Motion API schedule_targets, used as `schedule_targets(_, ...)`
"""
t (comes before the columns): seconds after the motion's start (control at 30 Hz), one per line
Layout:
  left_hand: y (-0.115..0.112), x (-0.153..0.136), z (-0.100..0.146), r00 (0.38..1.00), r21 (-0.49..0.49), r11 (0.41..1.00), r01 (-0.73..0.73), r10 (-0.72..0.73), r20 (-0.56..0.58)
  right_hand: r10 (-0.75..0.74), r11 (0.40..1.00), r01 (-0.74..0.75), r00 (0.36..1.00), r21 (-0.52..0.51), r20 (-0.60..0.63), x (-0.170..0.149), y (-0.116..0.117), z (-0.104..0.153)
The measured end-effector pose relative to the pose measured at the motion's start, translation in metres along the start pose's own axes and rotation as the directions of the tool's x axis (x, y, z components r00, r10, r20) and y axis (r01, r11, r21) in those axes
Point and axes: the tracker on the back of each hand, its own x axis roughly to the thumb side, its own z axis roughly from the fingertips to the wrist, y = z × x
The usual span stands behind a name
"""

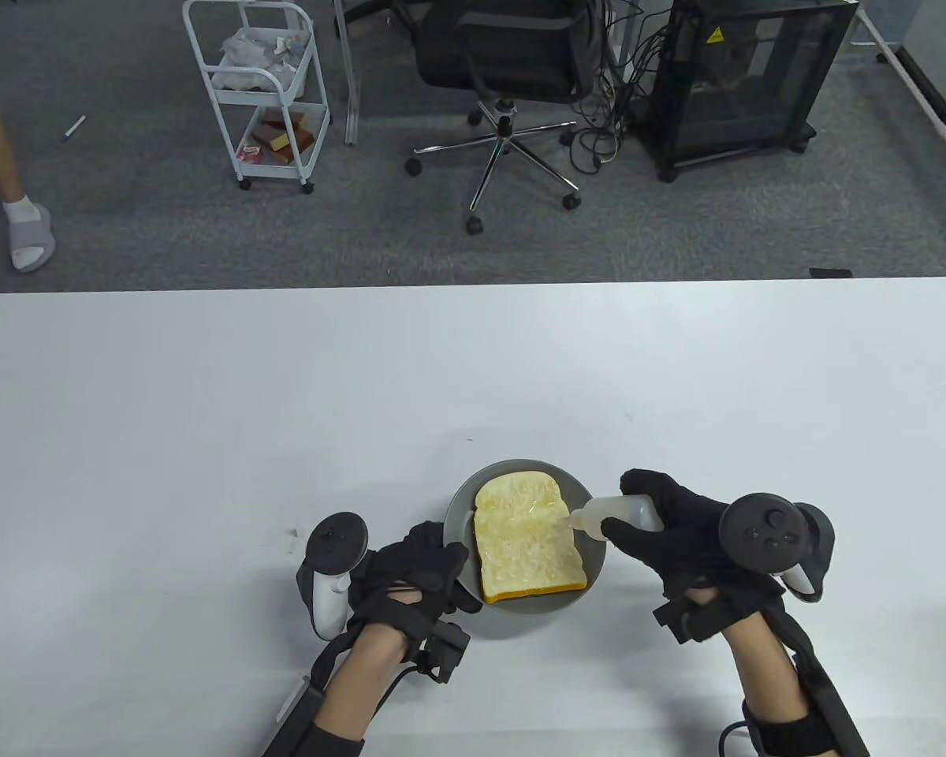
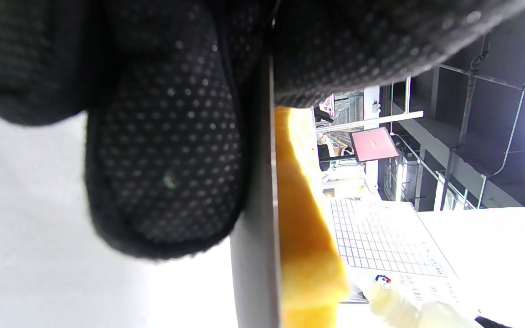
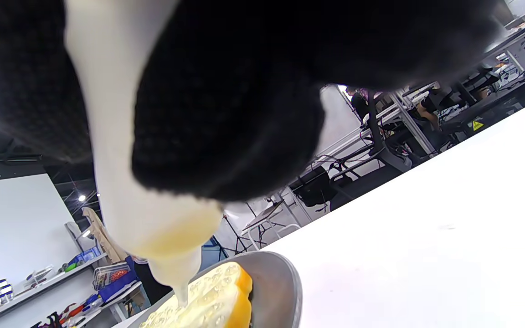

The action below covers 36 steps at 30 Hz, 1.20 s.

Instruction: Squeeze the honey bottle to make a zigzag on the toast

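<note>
Gloved right-hand fingers wrap the honey bottle, its nozzle touching the toast just beyond them. Left-hand fingers grip the plate rim. Squeezing too hard could flood one spot instead of drawing a line.

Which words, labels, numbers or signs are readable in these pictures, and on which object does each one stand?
No text can be read.
Yellow warning sticker on the black cabinet: a symbol only, too small.
Packets on the white cart: print too small.
Honey bottle: no label visible.
Gridded sheet on the table: marks blurred.
</note>
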Motion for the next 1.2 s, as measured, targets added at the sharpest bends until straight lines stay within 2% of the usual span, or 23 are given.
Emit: schedule_targets(1.2,-0.003,-0.001,-0.001,1.0,-0.001,1.0,0.016,-0.016,-0.009,-0.092,0.994,0.088,0.994,0.065,0.066,0.025,0.05,-0.009)
